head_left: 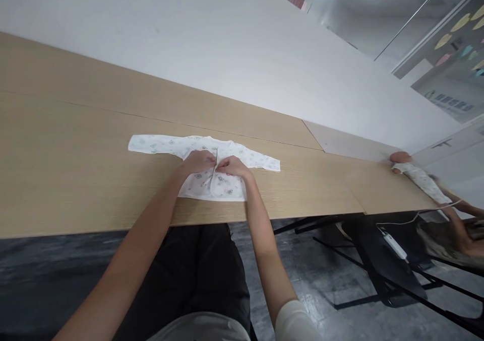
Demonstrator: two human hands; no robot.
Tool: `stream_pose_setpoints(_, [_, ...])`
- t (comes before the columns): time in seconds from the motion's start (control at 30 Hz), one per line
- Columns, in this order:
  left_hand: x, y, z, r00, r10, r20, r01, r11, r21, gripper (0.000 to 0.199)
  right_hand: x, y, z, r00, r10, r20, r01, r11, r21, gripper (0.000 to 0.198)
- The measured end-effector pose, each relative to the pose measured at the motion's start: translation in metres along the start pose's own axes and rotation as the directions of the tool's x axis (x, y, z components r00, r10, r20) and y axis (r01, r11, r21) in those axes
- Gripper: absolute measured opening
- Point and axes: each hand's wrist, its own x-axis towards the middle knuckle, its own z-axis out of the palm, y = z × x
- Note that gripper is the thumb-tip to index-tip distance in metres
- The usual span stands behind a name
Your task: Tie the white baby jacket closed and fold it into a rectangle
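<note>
A small white baby shirt (227, 186) with a sparse printed pattern lies spread on the wooden table, its long sleeves stretched out to both sides. Its front opening runs down the middle. My left hand (200, 161) is closed, fingertips pinching the left side of the opening at chest height. Facing it, my right hand (232, 166) pinches the right edge of the opening. The fingertips of both hands almost meet at the seam. Whatever small fastening may be between them is hidden by the fingers.
The long table (68, 169) runs along a white partition (212, 44). Far right, another person's arms (459, 230) are near a doll (401, 157) in patterned white clothing. Black folding chairs (378, 260) stand below, one with a white power strip (394, 245) and cable.
</note>
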Motion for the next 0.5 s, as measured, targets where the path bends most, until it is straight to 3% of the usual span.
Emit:
stream_pose_setpoints(0.23, [-0.0059, 0.0054, -0.0061, 0.979, -0.060, 0.193, 0.047, 0.996, 0.074, 0.027, -0.0060, -0.0070, -0.0015, 0.993, 0.020, 0.112, -0.017, 0.999, -0.034, 0.009])
stream_pose_setpoints(0.5, [-0.0087, 0.0064, -0.0087, 0.971, -0.056, 0.232, 0.042, 0.997, 0.064, 0.028, 0.0015, 0.0014, -0.0019, 0.983, -0.011, 0.184, 0.007, 1.000, 0.022, 0.005])
